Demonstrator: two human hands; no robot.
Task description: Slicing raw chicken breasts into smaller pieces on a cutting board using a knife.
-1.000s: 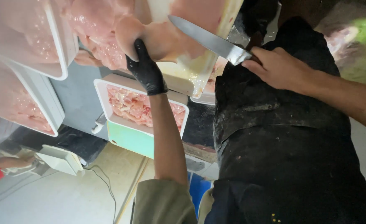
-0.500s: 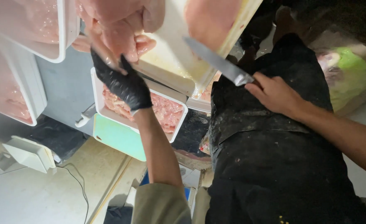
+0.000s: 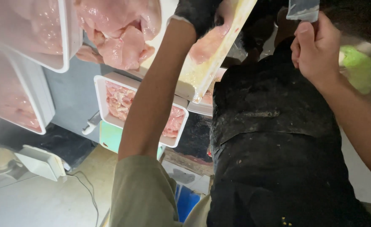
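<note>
My left hand (image 3: 198, 14) wears a black glove and lies at the frame's top edge, on the pale cutting board (image 3: 196, 77). Its fingers are cut off from view, next to a piece of raw pink meat (image 3: 210, 42) lying on the board. A heap of raw chicken (image 3: 118, 29) sits to the left of the board. My bare right hand (image 3: 315, 48) is at the upper right, closed around the handle of a knife (image 3: 303, 8). Only the base of the blade shows.
A white tray of cut meat (image 3: 103, 107) stands below the board. Two more white trays (image 3: 65, 46) (image 3: 44, 98) with meat are at the left. My black apron (image 3: 278, 147) fills the middle right. A white device with a cable (image 3: 40, 162) lies lower left, something green (image 3: 362, 71) at the right.
My gloved left hand moved right from the meat heap onto the board. My right hand drew the knife up and right, so most of the blade left the frame.
</note>
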